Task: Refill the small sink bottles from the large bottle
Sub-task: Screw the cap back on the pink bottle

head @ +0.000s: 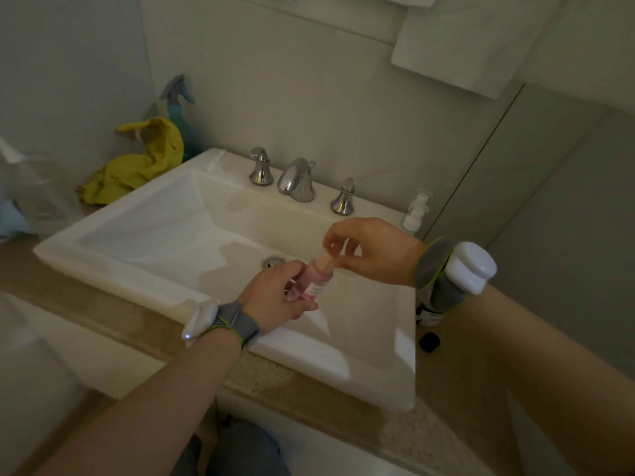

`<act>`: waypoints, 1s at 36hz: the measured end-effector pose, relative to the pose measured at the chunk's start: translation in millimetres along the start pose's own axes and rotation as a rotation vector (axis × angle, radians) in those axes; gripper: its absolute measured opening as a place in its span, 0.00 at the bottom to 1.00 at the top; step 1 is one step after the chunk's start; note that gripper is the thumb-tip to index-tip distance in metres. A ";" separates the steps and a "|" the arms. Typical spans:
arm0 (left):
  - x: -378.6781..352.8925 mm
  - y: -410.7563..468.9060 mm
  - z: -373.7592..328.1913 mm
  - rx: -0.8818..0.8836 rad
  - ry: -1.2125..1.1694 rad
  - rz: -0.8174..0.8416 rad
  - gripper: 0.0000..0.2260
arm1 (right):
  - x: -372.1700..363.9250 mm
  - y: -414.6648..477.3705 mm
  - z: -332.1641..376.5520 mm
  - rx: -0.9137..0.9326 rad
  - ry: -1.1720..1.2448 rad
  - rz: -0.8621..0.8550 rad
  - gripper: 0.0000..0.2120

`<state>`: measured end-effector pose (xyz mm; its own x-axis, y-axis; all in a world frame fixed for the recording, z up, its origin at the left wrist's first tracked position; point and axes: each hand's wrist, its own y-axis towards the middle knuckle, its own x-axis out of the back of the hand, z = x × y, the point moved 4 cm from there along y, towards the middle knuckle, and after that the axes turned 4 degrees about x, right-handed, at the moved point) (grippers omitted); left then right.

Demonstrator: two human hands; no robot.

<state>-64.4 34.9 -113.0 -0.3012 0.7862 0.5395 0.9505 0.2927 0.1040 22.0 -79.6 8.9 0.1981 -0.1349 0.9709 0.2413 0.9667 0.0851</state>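
My left hand (pixel 275 297) grips a small clear bottle of pink liquid (pixel 314 280), tilted over the white sink basin (pixel 154 235). My right hand (pixel 371 250) pinches the bottle's pale cap (pixel 326 259) at its top end. A second small white pump bottle (pixel 415 211) stands at the sink's back right corner. Behind my right wrist a larger bottle (pixel 427 314) stands on the counter, mostly hidden, with a small black cap (pixel 429 341) lying in front of it.
A chrome tap with two handles (pixel 297 178) stands behind the basin. A yellow cloth (pixel 137 166) and a teal spray bottle (pixel 180 111) sit at back left, a clear plastic bottle (pixel 34 190) at far left. The beige counter (pixel 309 386) runs along the front.
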 end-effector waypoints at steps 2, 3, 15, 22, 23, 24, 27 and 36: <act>-0.3 0.2 0.2 0.010 -0.012 0.003 0.15 | -1.9 1.8 -2.6 -0.016 -0.029 0.021 0.08; -0.2 0.0 -0.1 0.010 -0.009 0.002 0.15 | -3.3 2.6 -3.9 -0.041 -0.051 0.030 0.10; 0.0 -0.3 -0.9 -0.020 0.032 -0.009 0.16 | -3.1 -1.1 -3.2 -0.063 0.039 0.062 0.19; 0.3 -0.1 -1.2 -0.025 0.046 -0.031 0.18 | -2.9 4.4 -8.3 -0.149 -0.184 0.044 0.17; 0.4 -0.3 -1.3 -0.021 0.040 -0.031 0.18 | -3.1 3.5 -8.3 -0.153 -0.177 0.046 0.18; 0.4 -0.4 -1.9 -0.020 0.036 -0.029 0.18 | -3.3 2.2 -7.4 -0.144 -0.148 0.060 0.20; 0.1 -0.1 -1.8 -0.033 0.048 -0.022 0.16 | -4.8 0.0 -4.3 -0.079 -0.036 0.088 0.24; 0.8 -0.2 -2.0 -0.027 0.056 -0.024 0.16 | -3.8 3.6 -4.8 -0.085 -0.181 0.041 0.10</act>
<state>-64.7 34.4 -110.9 -0.3202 0.7470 0.5826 0.9449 0.2959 0.1398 26.7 -76.7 4.4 0.0368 -0.0471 0.9982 0.3173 0.9477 0.0330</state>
